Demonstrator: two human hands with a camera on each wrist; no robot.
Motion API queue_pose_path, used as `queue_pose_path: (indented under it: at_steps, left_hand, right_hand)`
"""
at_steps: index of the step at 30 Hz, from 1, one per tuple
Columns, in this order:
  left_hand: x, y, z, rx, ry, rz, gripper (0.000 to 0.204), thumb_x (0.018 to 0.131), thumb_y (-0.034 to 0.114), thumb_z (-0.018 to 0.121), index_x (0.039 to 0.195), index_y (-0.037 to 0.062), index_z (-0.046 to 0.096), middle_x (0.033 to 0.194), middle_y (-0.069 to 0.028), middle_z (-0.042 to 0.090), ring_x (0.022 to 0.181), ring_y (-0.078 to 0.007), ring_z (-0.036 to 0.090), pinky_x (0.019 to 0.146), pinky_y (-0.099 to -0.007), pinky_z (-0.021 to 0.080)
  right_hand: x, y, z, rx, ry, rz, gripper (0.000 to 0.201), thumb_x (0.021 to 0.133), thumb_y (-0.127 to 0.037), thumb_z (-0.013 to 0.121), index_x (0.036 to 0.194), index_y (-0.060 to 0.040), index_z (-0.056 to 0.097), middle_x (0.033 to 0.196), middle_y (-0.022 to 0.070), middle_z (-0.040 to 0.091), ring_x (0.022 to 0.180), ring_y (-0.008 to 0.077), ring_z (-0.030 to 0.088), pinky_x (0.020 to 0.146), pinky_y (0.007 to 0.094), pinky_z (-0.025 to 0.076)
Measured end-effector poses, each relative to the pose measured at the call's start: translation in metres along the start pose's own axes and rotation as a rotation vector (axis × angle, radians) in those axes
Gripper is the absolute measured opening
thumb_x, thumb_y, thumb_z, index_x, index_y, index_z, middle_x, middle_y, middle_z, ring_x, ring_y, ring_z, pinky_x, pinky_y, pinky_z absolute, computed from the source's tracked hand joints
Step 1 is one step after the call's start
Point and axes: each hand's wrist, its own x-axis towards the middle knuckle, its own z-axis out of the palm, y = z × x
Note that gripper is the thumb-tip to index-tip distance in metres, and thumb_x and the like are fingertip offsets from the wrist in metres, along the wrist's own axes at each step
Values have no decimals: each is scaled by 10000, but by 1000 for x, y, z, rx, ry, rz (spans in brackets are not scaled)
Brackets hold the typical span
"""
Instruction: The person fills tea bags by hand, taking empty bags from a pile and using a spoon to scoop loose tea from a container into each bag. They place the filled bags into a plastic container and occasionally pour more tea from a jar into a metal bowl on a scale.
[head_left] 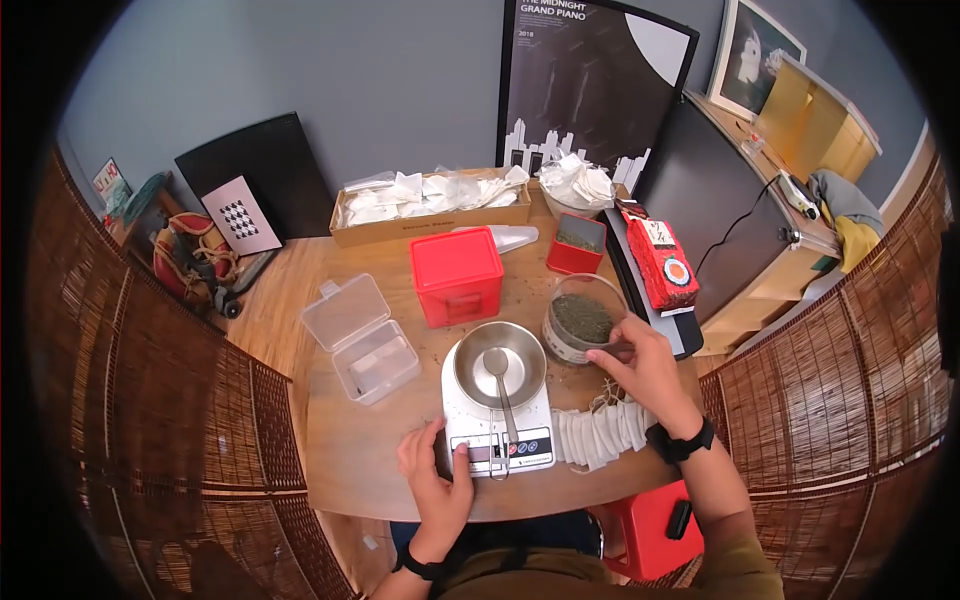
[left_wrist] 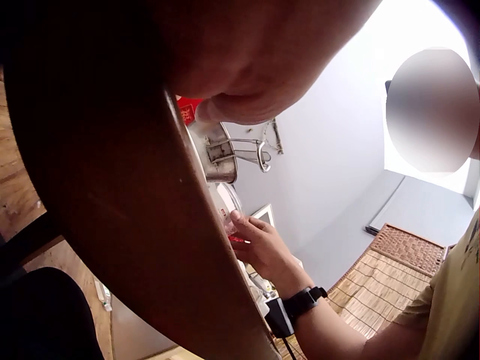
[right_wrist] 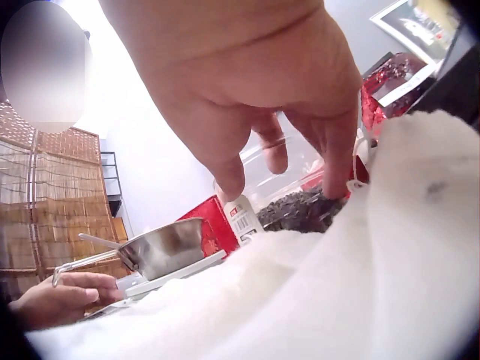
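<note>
A clear round jar (head_left: 566, 345) partly filled with dark green dried leaves (head_left: 583, 318) stands right of the scale. My right hand (head_left: 645, 362) grips the jar at its near right side, thumb in front and fingers spread round it, as the right wrist view shows. On the white kitchen scale (head_left: 462, 405) sits a steel pan (head_left: 472, 385), its wire handle toward me, with a metal spoon (head_left: 497, 362) leaning in it. My left hand (head_left: 440, 488) rests at the scale's front left corner, fingers loosely extended and thumb near the display.
White cloth pouches (head_left: 600, 435) lie in a row right of the scale. Behind stand a red canister (head_left: 458, 270), an open red tin (head_left: 576, 243) and a cardboard box (head_left: 430, 225) of white packets. An open clear plastic box (head_left: 375, 362) lies left; a red foil pack (head_left: 660, 262) lies right.
</note>
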Motion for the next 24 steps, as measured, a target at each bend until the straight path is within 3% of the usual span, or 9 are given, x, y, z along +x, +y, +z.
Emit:
queue_pose_path:
  at_steps: [2,3,5,13,15,19,21,22,24]
  left_hand:
    - [1,0,0,0,-2,1,460,972,8,727,1420,-6,623,1325,-151,686,1293,-349,554,1161,-458,406]
    - [0,0,1,1,-5,0,461,971,8,728,1419,-5,623,1325,-150,686,1292,-349,554,1161,-460,406]
    - [1,1,0,-4,-14,-1,464,968,8,730,1420,-3,624,1325,-149,686,1291,-349,553,1162,-461,404]
    - [1,-1,-1,-8,-8,4,479,957,7,741,1422,4,625,1328,-143,690,1289,-347,553,1150,-461,406]
    - [-2,-7,1,-51,-4,-6,468,966,75,751,1414,14,630,1321,-176,664,1307,-381,533,1146,-477,342]
    - [-2,-6,0,-69,-3,-5,467,965,76,753,1413,15,633,1327,-178,663,1312,-383,531,1148,-476,340]
    - [-1,-5,-1,-72,-10,-2,467,967,78,753,1413,13,633,1331,-180,661,1316,-385,528,1152,-476,338]
    - [-1,-6,-1,-73,-8,-5,467,967,78,753,1413,13,633,1331,-180,661,1316,-385,528,1152,-476,338]
    - [-2,-6,-1,-76,-12,-1,473,968,77,752,1420,12,629,1340,-184,659,1321,-387,526,1157,-477,333]
  right_hand:
    - [-7,0,-2,-63,266,-42,430,848,-299,939,946,-23,625,1372,340,681,814,419,706,749,471,593]
    - [-10,-2,-6,-67,265,-40,430,848,-299,939,946,-23,625,1372,340,681,814,419,706,749,471,593]
    - [-16,-4,-14,-246,273,-224,436,824,-300,952,926,-40,618,1431,395,623,782,417,698,738,441,590]
    - [-24,-13,-23,-168,268,-145,420,812,-266,942,913,-40,603,1401,369,662,766,408,703,717,425,577]
    - [-21,-15,-24,-294,300,-298,445,801,-267,951,903,-37,584,1384,366,674,762,391,706,700,419,572]
    - [-21,-23,-25,-269,257,-152,475,797,-275,955,882,-34,555,1391,356,675,799,381,731,724,426,582]
    - [-20,-27,-23,-262,279,-185,544,762,-308,992,867,-34,533,1366,355,686,966,406,767,794,446,593]
    - [-20,-27,-24,-263,276,-187,544,762,-308,992,867,-34,533,1366,355,686,966,406,767,794,446,593]
    - [-19,-28,-29,-291,213,-268,609,711,-326,1033,867,-36,520,1383,373,667,1164,448,738,884,451,598]
